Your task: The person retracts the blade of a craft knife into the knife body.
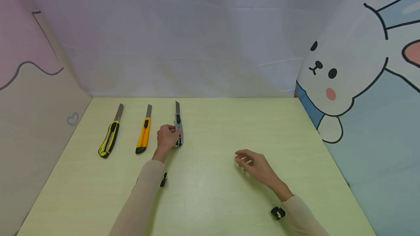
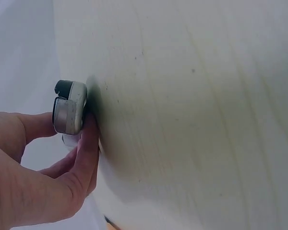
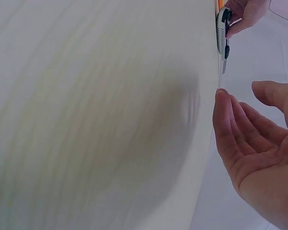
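Observation:
My left hand (image 1: 168,137) pinches a grey box cutter (image 1: 178,122) from its left side, thumb and fingers at the middle of the handle. Its blade is out and points to the far edge. In the left wrist view the grey box cutter (image 2: 69,108) shows end-on between thumb and fingers, close over the table. My right hand (image 1: 257,165) hovers over the table at the right, fingers loosely bent and nothing in them. To the left lie a yellow-orange box cutter (image 1: 143,134) and a black-and-lime box cutter (image 1: 111,134), both with blades out.
The pale wooden table (image 1: 213,192) meets a white cloth wall (image 1: 183,46) at the back. A printed panel with a rabbit (image 1: 347,83) stands on the right, and a pink and cream panel (image 1: 32,126) on the left.

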Demonstrator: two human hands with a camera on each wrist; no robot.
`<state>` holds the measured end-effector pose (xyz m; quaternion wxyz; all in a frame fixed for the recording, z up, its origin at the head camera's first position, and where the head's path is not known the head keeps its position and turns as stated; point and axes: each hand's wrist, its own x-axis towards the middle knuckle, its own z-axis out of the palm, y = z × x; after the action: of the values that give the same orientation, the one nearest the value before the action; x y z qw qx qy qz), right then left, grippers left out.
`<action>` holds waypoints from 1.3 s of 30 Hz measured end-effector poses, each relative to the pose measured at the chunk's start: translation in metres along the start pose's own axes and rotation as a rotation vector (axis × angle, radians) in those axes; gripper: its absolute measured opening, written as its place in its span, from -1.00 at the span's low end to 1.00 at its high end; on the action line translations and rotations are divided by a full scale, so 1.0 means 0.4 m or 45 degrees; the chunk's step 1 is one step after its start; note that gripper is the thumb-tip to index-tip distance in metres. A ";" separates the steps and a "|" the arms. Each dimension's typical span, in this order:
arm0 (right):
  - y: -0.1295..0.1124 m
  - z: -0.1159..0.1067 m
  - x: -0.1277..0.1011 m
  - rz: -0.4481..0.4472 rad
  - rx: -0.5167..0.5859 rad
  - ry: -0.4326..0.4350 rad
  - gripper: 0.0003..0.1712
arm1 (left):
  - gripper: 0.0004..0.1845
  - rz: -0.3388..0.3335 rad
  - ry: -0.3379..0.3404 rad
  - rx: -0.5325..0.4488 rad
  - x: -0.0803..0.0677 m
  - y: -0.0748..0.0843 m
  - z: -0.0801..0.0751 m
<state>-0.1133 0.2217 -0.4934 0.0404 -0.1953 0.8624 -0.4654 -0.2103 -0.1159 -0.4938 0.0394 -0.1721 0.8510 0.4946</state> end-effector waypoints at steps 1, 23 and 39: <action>0.000 0.000 0.000 0.001 0.005 -0.001 -0.70 | -0.59 -0.008 -0.006 -0.003 0.000 0.000 -0.001; 0.007 0.000 0.002 -0.028 0.025 0.013 -0.67 | -0.54 -0.174 -0.101 -0.226 -0.008 -0.005 -0.012; 0.001 0.002 0.009 0.070 0.080 0.149 -0.61 | -0.55 -0.166 -0.116 -0.295 -0.042 -0.002 -0.005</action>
<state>-0.1164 0.2198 -0.4937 0.0087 -0.1426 0.8533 -0.5014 -0.1942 -0.1137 -0.4896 0.0899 -0.2079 0.7724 0.5933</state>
